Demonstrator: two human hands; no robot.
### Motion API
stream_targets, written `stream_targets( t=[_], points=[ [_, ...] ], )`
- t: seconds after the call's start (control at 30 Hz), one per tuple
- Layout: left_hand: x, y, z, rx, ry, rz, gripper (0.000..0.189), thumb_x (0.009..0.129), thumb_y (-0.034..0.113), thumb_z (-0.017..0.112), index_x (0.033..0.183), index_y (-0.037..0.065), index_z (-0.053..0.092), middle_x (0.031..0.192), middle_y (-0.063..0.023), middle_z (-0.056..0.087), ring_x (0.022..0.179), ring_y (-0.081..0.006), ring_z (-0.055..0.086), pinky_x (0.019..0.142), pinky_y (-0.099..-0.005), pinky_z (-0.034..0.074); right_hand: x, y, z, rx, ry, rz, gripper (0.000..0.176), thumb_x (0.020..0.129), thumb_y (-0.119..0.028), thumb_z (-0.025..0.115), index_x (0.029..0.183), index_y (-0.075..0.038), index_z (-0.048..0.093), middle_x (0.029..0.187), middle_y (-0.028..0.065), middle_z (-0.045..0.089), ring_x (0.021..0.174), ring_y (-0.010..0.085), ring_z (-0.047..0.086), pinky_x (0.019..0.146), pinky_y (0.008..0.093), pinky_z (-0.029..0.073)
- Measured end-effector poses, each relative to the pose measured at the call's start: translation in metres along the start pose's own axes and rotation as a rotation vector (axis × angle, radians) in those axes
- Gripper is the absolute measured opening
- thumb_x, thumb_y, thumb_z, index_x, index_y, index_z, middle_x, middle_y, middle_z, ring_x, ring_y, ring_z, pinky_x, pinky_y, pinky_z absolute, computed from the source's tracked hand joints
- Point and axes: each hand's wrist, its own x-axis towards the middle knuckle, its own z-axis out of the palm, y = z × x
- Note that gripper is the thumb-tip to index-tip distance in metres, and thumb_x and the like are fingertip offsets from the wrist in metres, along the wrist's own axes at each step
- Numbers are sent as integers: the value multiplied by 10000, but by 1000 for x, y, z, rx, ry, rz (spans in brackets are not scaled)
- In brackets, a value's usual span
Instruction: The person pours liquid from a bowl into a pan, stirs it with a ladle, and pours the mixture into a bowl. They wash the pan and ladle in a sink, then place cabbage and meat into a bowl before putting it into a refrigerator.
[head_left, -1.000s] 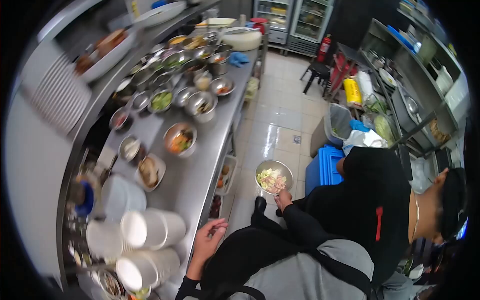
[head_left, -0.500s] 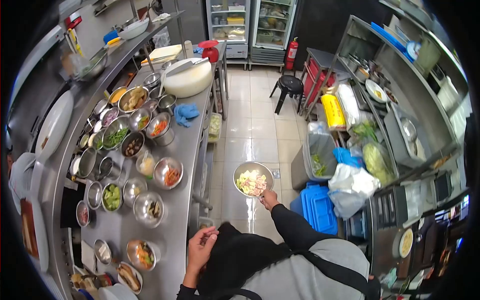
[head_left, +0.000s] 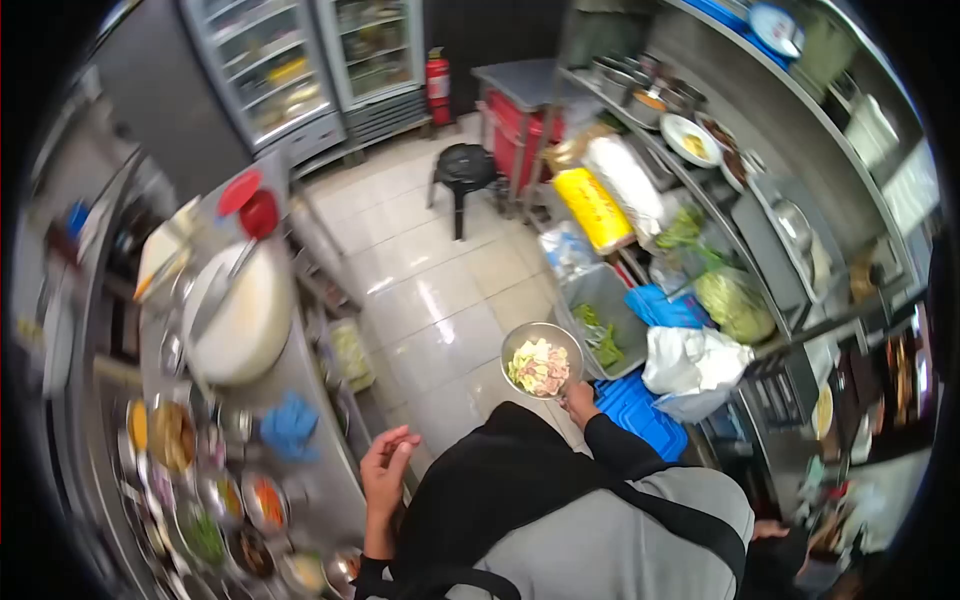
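My right hand grips the near edge of a round metal bowl; whether there is a handle under the fingers I cannot make out. Pale yellow and pinkish chopped food lies in it. The bowl hangs over the tiled floor, left of a grey bin with green leaves inside. My left hand is raised beside the steel counter, fingers loosely bent and apart from the thumb, with nothing in it. A blue cloth on the counter is the nearest thing to its left.
Metal bowls of cut food crowd the left counter, near a thick white round block with a cleaver. A black stool stands on the floor ahead. Right are shelves, a blue lidded tub and another person's hand.
My view has swung to the right, so the counter shifts left and down. The bowl, still in my right hand, is now closer to the grey bin. My left hand stays empty.
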Motion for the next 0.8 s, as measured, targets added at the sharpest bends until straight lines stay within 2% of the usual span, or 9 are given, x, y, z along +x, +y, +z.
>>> stream_targets(
  t=[0.03, 0.1, 0.2, 0.33, 0.37, 0.4, 0.47, 0.67, 0.8],
  points=[
    [71, 2, 18, 71, -80, -76, 281, 954, 76, 604, 1221, -11, 598, 1051, -104, 700, 982, -156, 644, 879, -270, 485, 39, -20, 6, 93, 70, 21, 172, 864, -92, 569, 1011, -10, 536, 721, 102, 546, 484, 173, 502, 392, 298, 410],
    [144, -19, 2, 181, -88, -192, 286, 956, 92, 607, 1222, -14, 594, 1054, -108, 698, 969, -149, 644, 893, -273, 487, 73, -32, 45, 141, 49, -25, 211, 855, -101, 568, 1043, -20, 519, 717, 98, 542, 480, 177, 506, 398, 305, 420],
    [242, -90, -36, 206, -49, -202, 298, 938, 118, 637, 1197, -26, 612, 1020, -73, 690, 932, -127, 640, 867, -265, 492, 119, -81, 118, 56, 57, -30, 225, 850, -113, 569, 1047, -29, 502, 721, 94, 542, 478, 178, 510, 404, 307, 428],
    [318, -133, -68, 297, 123, -347, 285, 919, 121, 648, 1155, -39, 638, 995, -48, 681, 912, -124, 635, 822, -268, 506, 187, -169, 229, -58, 3, 60, 187, 874, -149, 586, 981, -25, 496, 695, 81, 538, 468, 164, 501, 403, 288, 420],
    [325, -148, -86, 301, 147, -418, 281, 918, 119, 645, 1148, -41, 640, 996, -48, 681, 904, -125, 635, 818, -272, 508, 199, -183, 259, -95, -33, 75, 187, 874, -149, 586, 981, -25, 496, 695, 81, 538, 468, 164, 501, 403, 288, 420],
    [336, -159, -97, 414, 152, -387, 274, 915, 115, 639, 1137, -46, 644, 990, -51, 683, 881, -124, 635, 806, -274, 507, 216, -199, 282, -68, -117, 68, 177, 884, -149, 586, 1007, -51, 504, 740, 63, 552, 509, 149, 506, 420, 279, 424],
    [361, -173, -111, 349, 223, -444, 270, 916, 113, 635, 1133, -47, 644, 983, -53, 683, 868, -126, 635, 795, -273, 507, 246, -236, 338, -76, -200, 67, 173, 898, -149, 594, 1038, -86, 515, 766, 31, 547, 540, 113, 489, 434, 259, 418],
    [509, -176, -139, 249, 212, -512, 217, 929, 115, 613, 1071, -46, 647, 906, -53, 673, 809, -121, 621, 746, -275, 500, 315, -325, 489, -113, -214, 62, 192, 865, -110, 593, 1036, -90, 508, 778, 23, 541, 529, 112, 481, 430, 250, 410],
    [650, -129, -171, 322, 106, -419, 202, 953, 138, 615, 1057, -31, 654, 877, -27, 661, 787, -113, 604, 749, -276, 500, 325, -370, 553, -44, -140, 38, 209, 830, -69, 588, 1022, -99, 510, 774, 27, 538, 503, 117, 484, 442, 252, 435]
  ],
)
